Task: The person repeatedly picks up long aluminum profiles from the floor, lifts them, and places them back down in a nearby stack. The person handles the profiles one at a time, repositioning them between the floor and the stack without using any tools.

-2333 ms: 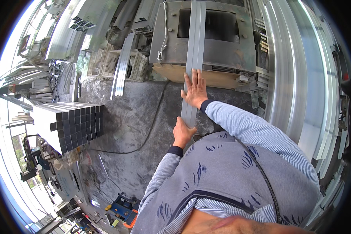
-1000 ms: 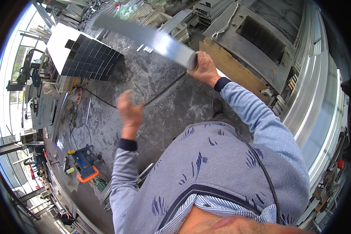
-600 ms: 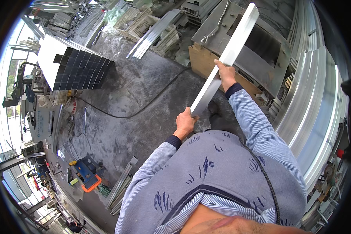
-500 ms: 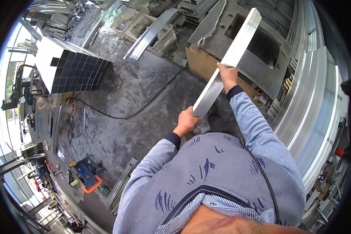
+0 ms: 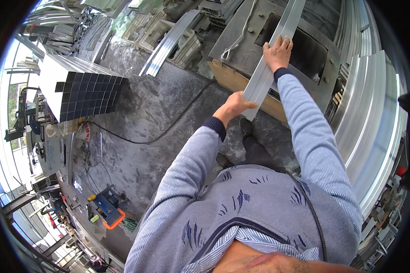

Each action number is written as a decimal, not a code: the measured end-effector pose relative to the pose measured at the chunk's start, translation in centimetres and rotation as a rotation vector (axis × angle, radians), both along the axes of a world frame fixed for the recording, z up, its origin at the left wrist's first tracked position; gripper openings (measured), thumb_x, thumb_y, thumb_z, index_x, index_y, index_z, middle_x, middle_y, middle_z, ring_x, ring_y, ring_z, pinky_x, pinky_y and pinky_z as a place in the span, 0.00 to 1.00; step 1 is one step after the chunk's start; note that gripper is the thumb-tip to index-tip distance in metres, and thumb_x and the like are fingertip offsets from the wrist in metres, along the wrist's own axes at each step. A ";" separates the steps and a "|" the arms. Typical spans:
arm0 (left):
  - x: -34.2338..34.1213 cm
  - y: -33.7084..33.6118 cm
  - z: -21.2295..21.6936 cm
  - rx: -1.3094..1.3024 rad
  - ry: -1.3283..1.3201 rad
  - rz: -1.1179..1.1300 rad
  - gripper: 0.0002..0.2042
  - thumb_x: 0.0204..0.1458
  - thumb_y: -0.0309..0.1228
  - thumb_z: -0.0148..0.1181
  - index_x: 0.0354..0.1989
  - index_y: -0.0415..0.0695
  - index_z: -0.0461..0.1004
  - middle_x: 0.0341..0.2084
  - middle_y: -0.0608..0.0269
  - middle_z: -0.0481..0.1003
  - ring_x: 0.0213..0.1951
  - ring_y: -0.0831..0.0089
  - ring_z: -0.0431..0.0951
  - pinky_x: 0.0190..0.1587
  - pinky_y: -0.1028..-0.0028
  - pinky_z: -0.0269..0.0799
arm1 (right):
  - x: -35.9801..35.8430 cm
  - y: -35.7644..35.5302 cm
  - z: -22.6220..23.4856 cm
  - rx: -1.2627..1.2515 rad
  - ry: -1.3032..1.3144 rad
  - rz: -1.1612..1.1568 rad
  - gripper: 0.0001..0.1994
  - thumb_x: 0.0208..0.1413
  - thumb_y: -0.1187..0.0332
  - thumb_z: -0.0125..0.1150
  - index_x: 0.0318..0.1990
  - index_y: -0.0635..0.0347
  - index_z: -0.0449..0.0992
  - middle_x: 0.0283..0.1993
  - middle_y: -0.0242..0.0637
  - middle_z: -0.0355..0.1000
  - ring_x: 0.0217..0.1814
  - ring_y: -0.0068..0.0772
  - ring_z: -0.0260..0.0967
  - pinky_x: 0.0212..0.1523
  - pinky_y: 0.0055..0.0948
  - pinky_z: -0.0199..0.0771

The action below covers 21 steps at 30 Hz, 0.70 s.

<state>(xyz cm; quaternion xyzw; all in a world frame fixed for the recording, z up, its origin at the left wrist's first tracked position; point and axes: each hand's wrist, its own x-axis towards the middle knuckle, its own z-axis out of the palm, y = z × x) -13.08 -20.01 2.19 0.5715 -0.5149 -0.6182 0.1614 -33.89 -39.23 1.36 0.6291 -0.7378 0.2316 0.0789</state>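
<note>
A long silvery aluminium profile (image 5: 261, 81) slants away from me over the dark metal-topped bench (image 5: 241, 43); its far end runs out of view at the top. Around its near end my left hand (image 5: 233, 108) is closed, with the thumb across the face. Farther along, my right hand (image 5: 278, 53) grips the same profile, its fingers bent over the far side. A ridged broad face of the profile is turned up. Whether it rests on the bench or hangs just above it, I cannot tell.
Stacked long profiles (image 5: 364, 109) line the right side. At left stands a bundle of square tubes (image 5: 93, 93). Plastic crates (image 5: 184, 52) with profile strips are behind. A black cable (image 5: 155, 140) crosses the floor; a blue-and-orange toolbox (image 5: 107, 204) sits lower left.
The profile has moved away from me and turned, now showing its ridged broad face. Both hands have moved farther forward with it, and the right hand has shifted its hold onto the top.
</note>
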 end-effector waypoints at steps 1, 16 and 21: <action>1.1 1.6 -0.8 -0.063 -0.003 -0.029 0.26 0.54 0.36 0.82 0.58 0.36 0.83 0.47 0.58 0.87 0.48 0.70 0.86 0.54 0.66 0.81 | 1.1 1.7 -0.5 -0.010 0.026 0.001 0.39 0.64 0.49 0.65 0.75 0.69 0.69 0.80 0.64 0.61 0.86 0.69 0.50 0.84 0.56 0.58; 13.6 26.0 -5.3 0.119 0.096 0.064 0.29 0.56 0.31 0.80 0.65 0.36 0.78 0.55 0.59 0.85 0.55 0.68 0.83 0.62 0.65 0.79 | 14.0 27.3 -2.5 0.227 -0.171 0.042 0.44 0.66 0.52 0.63 0.81 0.72 0.56 0.86 0.63 0.44 0.90 0.71 0.34 0.89 0.56 0.40; 17.0 30.9 -6.4 0.186 0.125 0.055 0.30 0.55 0.33 0.82 0.64 0.37 0.78 0.53 0.61 0.85 0.54 0.69 0.82 0.62 0.66 0.78 | 16.8 32.5 -3.6 0.283 -0.212 0.056 0.46 0.66 0.51 0.63 0.83 0.71 0.53 0.87 0.64 0.42 0.91 0.71 0.32 0.83 0.60 0.50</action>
